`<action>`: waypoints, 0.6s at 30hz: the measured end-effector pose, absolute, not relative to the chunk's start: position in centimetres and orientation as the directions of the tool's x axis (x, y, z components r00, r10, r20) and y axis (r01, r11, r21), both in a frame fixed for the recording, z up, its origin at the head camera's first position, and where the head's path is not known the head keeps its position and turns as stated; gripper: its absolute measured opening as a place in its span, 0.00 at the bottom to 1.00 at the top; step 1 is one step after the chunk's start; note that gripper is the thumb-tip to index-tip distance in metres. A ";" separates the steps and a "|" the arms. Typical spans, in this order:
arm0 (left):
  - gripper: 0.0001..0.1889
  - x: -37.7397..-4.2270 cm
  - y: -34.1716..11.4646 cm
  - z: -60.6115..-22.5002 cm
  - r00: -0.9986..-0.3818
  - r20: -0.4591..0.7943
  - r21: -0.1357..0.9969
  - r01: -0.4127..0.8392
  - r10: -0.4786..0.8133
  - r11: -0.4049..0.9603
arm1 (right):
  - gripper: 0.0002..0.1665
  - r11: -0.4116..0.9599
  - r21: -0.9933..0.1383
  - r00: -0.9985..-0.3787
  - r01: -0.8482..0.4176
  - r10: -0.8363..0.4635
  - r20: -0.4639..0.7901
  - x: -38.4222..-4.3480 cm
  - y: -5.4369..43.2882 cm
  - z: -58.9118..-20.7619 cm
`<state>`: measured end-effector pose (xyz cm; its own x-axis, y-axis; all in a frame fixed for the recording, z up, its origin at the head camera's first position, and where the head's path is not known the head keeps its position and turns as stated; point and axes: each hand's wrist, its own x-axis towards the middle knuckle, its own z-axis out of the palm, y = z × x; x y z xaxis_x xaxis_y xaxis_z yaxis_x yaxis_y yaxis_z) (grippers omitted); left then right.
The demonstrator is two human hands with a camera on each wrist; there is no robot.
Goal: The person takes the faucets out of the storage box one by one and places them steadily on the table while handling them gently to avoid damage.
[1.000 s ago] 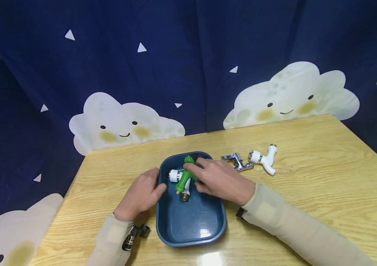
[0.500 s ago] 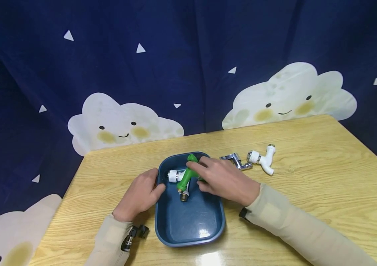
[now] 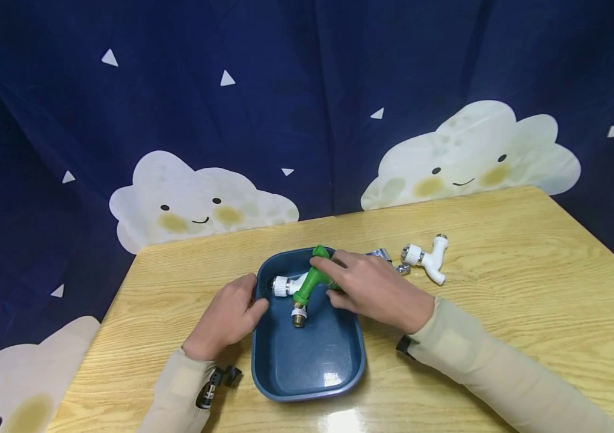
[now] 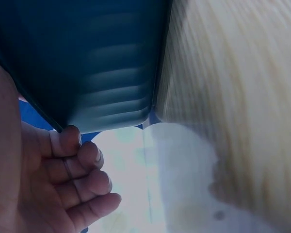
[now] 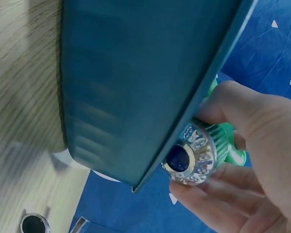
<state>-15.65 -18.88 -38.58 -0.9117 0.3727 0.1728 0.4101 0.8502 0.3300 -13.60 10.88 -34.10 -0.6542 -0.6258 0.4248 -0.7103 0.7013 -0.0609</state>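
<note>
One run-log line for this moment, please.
right hand: grips green faucet above blue tray; left hand: on tray's rim; inside tray: white faucet

Navy curtain (image 3: 263, 108) with smiling clouds (image 3: 474, 159) backs a wooden table (image 3: 501, 252).

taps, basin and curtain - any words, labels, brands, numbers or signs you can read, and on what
No readable text in any view.
Green tap: its silver knob end shows a pattern, but no lettering can be made out.
White tap in the blue basin, white tap outside it, and partly hidden chrome tap: any marking is too small to read.
Blue basin: none seen.
Curtain: pictures only, clouds and triangles.
</note>
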 end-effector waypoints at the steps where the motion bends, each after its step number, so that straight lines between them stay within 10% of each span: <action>1: 0.07 -15.6 -18.9 -38.6 -0.912 0.172 0.330 0.409 0.372 0.850 | 0.34 0.701 -0.060 -0.654 -0.710 -0.626 0.426 -13.6 10.9 -34.1; 18: 0.07 -15.7 -18.8 -38.5 -0.917 0.161 0.341 0.399 0.366 0.851 | 0.35 0.730 -0.012 -0.646 -0.684 -0.597 0.475 -13.2 12.5 -33.5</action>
<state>-15.68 -18.81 -38.54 -0.9168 0.3657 0.1606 0.3992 0.8510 0.3412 -13.15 12.51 -33.55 -0.6463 -0.5975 0.4747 -0.6836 0.7298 -0.0121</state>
